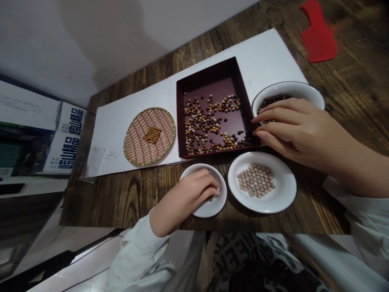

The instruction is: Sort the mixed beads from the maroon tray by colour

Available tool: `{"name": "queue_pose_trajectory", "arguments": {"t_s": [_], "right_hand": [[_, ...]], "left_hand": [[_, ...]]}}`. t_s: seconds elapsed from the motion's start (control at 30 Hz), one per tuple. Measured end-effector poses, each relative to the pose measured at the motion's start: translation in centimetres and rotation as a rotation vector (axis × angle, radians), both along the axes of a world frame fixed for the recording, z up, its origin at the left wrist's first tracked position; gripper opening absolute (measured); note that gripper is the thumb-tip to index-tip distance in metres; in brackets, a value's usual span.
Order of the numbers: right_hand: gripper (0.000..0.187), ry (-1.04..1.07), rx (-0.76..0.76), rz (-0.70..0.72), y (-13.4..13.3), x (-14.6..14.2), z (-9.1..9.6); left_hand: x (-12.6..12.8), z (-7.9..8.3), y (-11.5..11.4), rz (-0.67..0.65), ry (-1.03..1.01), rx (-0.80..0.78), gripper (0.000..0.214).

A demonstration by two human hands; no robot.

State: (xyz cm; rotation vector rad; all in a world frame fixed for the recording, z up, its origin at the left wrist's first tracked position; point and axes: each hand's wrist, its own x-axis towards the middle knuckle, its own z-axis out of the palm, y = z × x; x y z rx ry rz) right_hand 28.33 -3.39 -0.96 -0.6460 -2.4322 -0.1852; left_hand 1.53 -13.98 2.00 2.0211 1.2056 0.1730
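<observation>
Here, left hand (190, 194) in small bowl (214, 209), right hand (298, 129) over beads (273, 101).

Blue Chinese characters (70, 136), perhaps "临山桔口", on a white carton (52, 162)

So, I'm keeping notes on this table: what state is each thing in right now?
Small white dish, a few beads showing
Left hand, fingers curled inside that dish
Deep white bowl, holding dark beads
Right hand, fingers across that bowl's rim
White plate, pale beads in a tight cluster
Maroon tray, mixed beads scattered across its floor
Woven round tray, small tan bead pile at centre
</observation>
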Motion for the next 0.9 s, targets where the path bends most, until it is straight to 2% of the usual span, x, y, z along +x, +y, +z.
{"name": "queue_pose_trajectory", "arguments": {"t_s": [0.27,0.43,0.6,0.73,0.9], "right_hand": [[0.008,-0.003,-0.006,-0.001,0.0,0.0,0.0],[0.01,-0.006,-0.016,-0.016,-0.1,0.0,0.0],[0.007,0.0,-0.005,-0.001,0.1,0.0,0.0],[0.007,-0.002,0.0,0.0,0.1,0.0,-0.1],[0.007,0.005,-0.003,0.014,0.1,0.0,-0.1]], "left_hand": [[-0.3,0.1,-0.1,0.048,-0.086,-0.009,0.013],[-0.9,0.8,-0.1,0.262,-0.258,-0.136,0.008],[-1.2,0.2,-0.2,0.509,-0.551,-0.356,0.014],[-1.0,0.0,-0.2,0.567,-0.661,-0.446,0.014],[-0.7,0.1,-0.3,0.605,-0.68,-0.501,0.017]]}}
